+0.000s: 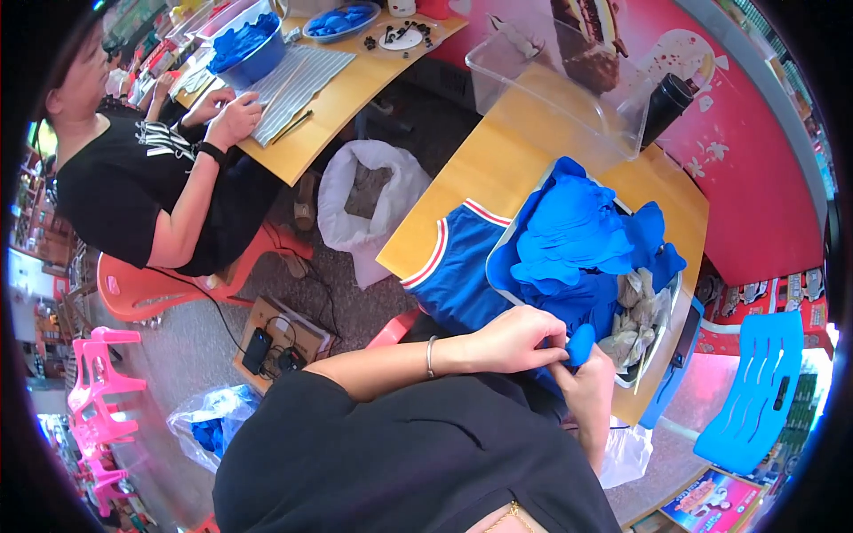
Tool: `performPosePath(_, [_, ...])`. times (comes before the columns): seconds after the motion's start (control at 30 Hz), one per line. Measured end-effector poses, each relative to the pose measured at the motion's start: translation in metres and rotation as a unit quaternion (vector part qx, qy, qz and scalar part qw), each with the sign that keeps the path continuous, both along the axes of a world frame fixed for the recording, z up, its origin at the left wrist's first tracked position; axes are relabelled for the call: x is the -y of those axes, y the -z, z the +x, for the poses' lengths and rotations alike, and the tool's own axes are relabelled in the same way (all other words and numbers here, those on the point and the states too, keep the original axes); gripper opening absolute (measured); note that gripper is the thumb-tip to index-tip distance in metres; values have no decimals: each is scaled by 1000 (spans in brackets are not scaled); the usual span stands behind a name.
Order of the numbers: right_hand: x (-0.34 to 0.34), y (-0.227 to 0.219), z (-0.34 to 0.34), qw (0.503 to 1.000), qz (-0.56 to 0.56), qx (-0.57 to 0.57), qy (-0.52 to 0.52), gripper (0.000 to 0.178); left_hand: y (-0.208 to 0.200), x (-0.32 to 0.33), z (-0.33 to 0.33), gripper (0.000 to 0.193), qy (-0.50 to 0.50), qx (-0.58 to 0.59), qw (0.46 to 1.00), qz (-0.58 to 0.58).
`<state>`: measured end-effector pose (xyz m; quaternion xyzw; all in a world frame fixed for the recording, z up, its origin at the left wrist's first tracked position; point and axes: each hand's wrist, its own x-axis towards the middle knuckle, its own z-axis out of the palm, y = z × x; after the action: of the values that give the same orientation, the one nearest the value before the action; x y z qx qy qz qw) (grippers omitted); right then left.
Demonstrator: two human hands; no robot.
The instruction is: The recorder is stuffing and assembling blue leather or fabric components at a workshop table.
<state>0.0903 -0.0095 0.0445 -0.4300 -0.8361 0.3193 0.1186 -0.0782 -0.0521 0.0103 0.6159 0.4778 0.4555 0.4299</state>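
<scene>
Close in front of my body, both hands meet at a small blue fabric piece (581, 345). My left hand (515, 340), with a bangle on its wrist, pinches at the piece's lower edge. Wrapped around its other side is my right hand (588, 386); some of those fingers are hidden. Just beyond them sits a tray (500, 269) heaped with blue petal-shaped fabric pieces (573, 226). Crumpled greyish material (633, 311) lies at its right side. A blue garment with red and white trim (458, 266) spreads left of the tray.
A clear plastic bin (551, 93) and a black cylinder (668, 102) stand at the table's far end. A white sack (369, 200) is on the floor. At the left table (355, 80) a seated person (133, 186) works. A blue chair (755, 382) stands right.
</scene>
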Motion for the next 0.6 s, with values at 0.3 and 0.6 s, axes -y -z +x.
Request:
performPosePath(0.3, [-24,-7,-2,994,-3,-108,-5,12,7,-14,2,21,8,217,967,-134])
performPosePath(0.6, [-27,-6,-1,993,-25,-112,-25,20,9,-16,6,37,-17,165,984,-65])
